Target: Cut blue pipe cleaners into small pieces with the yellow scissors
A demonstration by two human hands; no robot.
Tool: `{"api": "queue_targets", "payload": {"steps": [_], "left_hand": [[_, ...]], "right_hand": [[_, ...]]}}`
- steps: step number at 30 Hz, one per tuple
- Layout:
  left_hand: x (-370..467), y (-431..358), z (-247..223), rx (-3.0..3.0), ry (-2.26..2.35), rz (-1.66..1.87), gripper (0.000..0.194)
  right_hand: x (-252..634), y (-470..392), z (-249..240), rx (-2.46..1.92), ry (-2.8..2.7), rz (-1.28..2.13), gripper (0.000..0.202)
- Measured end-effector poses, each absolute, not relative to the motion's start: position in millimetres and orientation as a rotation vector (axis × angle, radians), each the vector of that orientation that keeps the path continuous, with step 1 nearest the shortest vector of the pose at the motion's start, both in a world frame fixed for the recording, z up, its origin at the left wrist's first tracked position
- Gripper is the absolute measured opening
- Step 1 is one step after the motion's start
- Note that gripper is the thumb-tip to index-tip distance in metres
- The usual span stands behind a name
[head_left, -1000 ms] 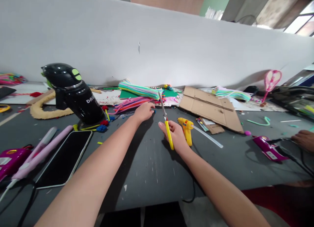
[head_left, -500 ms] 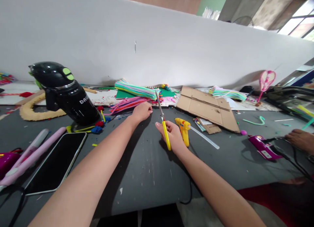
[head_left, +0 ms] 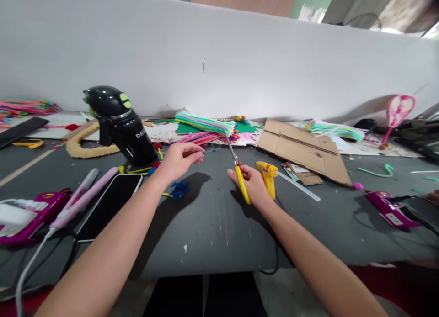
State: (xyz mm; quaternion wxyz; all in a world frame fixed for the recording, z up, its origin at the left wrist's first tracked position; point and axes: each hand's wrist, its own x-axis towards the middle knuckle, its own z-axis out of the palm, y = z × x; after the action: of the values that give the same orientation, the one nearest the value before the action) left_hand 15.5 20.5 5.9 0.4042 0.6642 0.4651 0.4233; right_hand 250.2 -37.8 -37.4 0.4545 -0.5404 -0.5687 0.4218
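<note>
My right hand [head_left: 252, 184] is closed on yellow-handled scissors [head_left: 243, 184], whose blades point away toward a bundle of pastel pipe cleaners [head_left: 206, 123]. My left hand [head_left: 181, 159] hovers above the grey table, its fingers slightly curled and apart, with nothing visible between them. Below it lies a blue fuzzy piece [head_left: 180, 190] with a yellow stem. Pink and red pipe cleaners [head_left: 197, 138] stick out under the pastel bundle. Just right of my right hand is a yellow glue gun [head_left: 268, 177] with a clear glue stick in it.
On the left are a black bottle [head_left: 128, 136], a phone [head_left: 113, 203], a pink hair straightener [head_left: 85, 196] and a purple power strip [head_left: 41, 216]. Folded cardboard [head_left: 305, 150] and another purple power strip [head_left: 393, 209] lie to the right. A person's fingers show at the right edge.
My left hand has drawn back from beside the pipe cleaners and its fingers have loosened. The blue fuzzy piece now shows below it. The view has turned left.
</note>
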Motion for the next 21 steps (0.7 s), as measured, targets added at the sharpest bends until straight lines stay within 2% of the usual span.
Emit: {"api": "queue_targets", "payload": {"steps": [7,16,21], "left_hand": [[-13.7,4.6,2.5,1.511,1.232,1.067,0.031],[-20.5,0.0,6.3,1.635,1.258,1.120,0.020],[-18.9,-1.9,7.5,1.815,1.327,1.129,0.020]], "right_hand": [[248.9,-40.9,-33.6,-1.385,-1.587,0.966,0.040],[248.0,-46.2,-34.3,-1.535,-1.854,0.763,0.043],[249.2,-46.8,-34.0,-1.562,-1.933,0.703,0.043]]}}
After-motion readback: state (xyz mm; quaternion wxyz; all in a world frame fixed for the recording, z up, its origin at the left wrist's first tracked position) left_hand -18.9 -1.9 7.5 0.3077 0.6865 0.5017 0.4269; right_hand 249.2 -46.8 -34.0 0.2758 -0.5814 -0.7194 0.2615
